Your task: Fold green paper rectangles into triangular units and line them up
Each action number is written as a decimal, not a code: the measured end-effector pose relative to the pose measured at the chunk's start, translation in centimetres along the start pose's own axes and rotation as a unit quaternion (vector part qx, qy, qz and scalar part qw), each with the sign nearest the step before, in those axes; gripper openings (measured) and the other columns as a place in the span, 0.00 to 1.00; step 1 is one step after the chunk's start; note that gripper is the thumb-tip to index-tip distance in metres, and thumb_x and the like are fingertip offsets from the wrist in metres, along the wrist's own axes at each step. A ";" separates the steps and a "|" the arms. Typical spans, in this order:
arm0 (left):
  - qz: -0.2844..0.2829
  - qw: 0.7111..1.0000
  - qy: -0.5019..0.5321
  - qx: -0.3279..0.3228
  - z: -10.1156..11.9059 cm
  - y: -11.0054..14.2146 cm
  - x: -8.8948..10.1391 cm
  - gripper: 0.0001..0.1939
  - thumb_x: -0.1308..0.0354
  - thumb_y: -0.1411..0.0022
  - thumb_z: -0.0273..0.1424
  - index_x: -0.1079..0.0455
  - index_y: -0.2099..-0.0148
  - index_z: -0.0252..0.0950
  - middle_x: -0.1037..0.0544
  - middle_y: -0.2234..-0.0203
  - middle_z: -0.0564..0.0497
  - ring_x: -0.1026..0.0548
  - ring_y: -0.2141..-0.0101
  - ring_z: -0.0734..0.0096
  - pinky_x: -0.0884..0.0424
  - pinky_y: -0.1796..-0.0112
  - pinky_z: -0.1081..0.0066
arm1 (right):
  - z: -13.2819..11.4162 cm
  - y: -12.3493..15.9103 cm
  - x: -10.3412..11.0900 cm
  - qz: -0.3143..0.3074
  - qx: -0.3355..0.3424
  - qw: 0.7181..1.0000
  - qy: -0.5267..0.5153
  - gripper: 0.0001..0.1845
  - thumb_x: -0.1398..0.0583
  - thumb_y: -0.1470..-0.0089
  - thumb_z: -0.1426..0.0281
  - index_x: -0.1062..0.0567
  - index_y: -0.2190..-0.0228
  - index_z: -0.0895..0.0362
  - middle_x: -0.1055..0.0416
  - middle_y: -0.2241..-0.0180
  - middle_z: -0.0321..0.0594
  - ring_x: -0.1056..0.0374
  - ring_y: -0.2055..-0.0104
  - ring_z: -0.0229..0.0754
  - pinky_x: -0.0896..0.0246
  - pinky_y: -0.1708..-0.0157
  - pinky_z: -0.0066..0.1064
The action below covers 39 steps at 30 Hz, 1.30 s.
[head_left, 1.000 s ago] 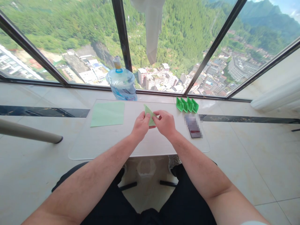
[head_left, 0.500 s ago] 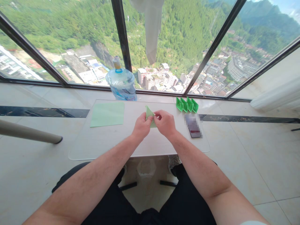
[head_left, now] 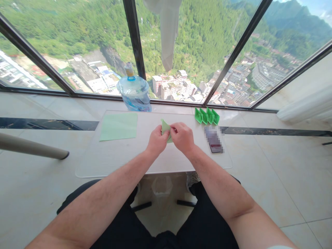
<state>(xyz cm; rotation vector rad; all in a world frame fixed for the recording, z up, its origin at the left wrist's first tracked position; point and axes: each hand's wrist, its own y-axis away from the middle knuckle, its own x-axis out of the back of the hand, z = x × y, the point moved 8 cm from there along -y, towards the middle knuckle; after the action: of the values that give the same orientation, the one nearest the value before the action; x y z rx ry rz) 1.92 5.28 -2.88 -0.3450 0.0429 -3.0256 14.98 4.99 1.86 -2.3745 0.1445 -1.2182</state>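
A small folded piece of light green paper [head_left: 165, 126] is held above the middle of the table, its pointed tip facing away from me. My left hand [head_left: 158, 138] grips its left side, with the thumb on top. At its right edge, my right hand [head_left: 182, 137] pinches the paper between thumb and fingers. The hands cover much of the lower part of the paper, so its full shape is hidden. To the left lies light green sheet paper [head_left: 118, 127], flat on the table.
Several bright green folded paper boats [head_left: 206, 116] stand in a row at the table's back right corner. A phone [head_left: 214, 141], partly blurred, lies below them. Behind the white table [head_left: 116, 159] stands a large water bottle [head_left: 135, 91] near the window.
Both hands keep their hold on the folded paper. The paper's tip has dipped slightly towards me; everything else stays in place.
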 end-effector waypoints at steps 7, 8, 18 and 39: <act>-0.015 1.000 -0.001 -0.019 0.6 0.0 0.0 0.13 0.41 0.43 0.32 0.24 0.55 0.36 0.19 0.65 0.50 0.24 0.64 0.63 0.31 0.62 0.68 | -0.4 0.0 0.0 -0.001 0.022 1.000 -0.019 0.10 0.44 0.40 0.73 0.21 0.65 0.54 0.22 0.65 0.41 0.28 0.62 0.43 0.37 0.60 0.32; -0.016 1.000 -0.002 -0.022 0.7 0.0 0.0 0.14 0.41 0.43 0.31 0.24 0.54 0.36 0.18 0.63 0.49 0.24 0.63 0.63 0.30 0.61 0.67 | -0.4 0.1 0.0 -0.004 0.024 0.999 -0.023 0.09 0.43 0.40 0.73 0.21 0.65 0.54 0.22 0.65 0.40 0.28 0.63 0.42 0.37 0.60 0.31; -0.010 0.999 -0.023 -0.032 1.0 -0.1 0.4 0.15 0.40 0.45 0.31 0.24 0.54 0.35 0.18 0.64 0.49 0.22 0.63 0.63 0.29 0.60 0.67 | -0.3 -0.1 0.1 -0.022 0.034 0.998 -0.040 0.08 0.42 0.41 0.72 0.21 0.63 0.53 0.24 0.64 0.39 0.29 0.63 0.40 0.37 0.61 0.29; 0.014 0.998 0.052 0.013 -0.1 -0.5 0.8 0.15 0.41 0.42 0.35 0.26 0.54 0.36 0.22 0.71 0.52 0.27 0.71 0.67 0.33 0.68 0.70 | -1.0 -0.1 0.1 -0.019 0.071 0.997 -0.027 0.09 0.44 0.41 0.72 0.22 0.67 0.55 0.24 0.67 0.41 0.31 0.61 0.42 0.38 0.58 0.32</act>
<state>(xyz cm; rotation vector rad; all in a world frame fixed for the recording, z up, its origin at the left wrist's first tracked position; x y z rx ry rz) 1.05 5.73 -2.79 -0.1832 0.0168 -3.0107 14.29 4.70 2.49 -2.2941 -0.0047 -1.1400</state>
